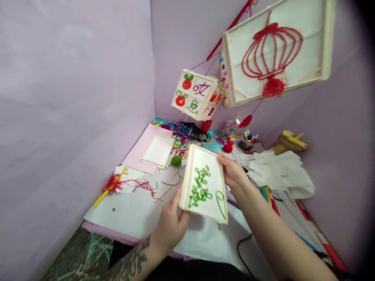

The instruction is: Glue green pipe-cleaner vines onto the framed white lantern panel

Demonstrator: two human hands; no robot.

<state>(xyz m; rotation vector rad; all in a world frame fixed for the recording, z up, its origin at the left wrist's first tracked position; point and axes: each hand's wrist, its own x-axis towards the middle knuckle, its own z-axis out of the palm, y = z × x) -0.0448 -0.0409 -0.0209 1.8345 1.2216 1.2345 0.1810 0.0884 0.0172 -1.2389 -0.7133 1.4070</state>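
Note:
Above the table, both hands hold a white panel with a pale wooden frame [215,183], tilted toward me. Green yarn loops [202,183] form a leafy shape on its face, with a longer green curl near the right edge. My left hand [172,216] grips the lower left edge, thumb at the near corner. At the upper right edge, my right hand [233,169] is closed on the frame; some of its fingers are hidden behind. Just beyond the panel lies a ball of green yarn [176,161]. A second white framed panel [158,151] rests on a pink sheet [136,156].
A decorated box lantern [193,93] and a larger framed panel with a red yarn lantern [272,54] hang over the table. Tangled red yarn [113,183] lies left. Crumpled white cloth [278,173], a pen holder [246,145] and a yellow-lidded container [290,141] stand right.

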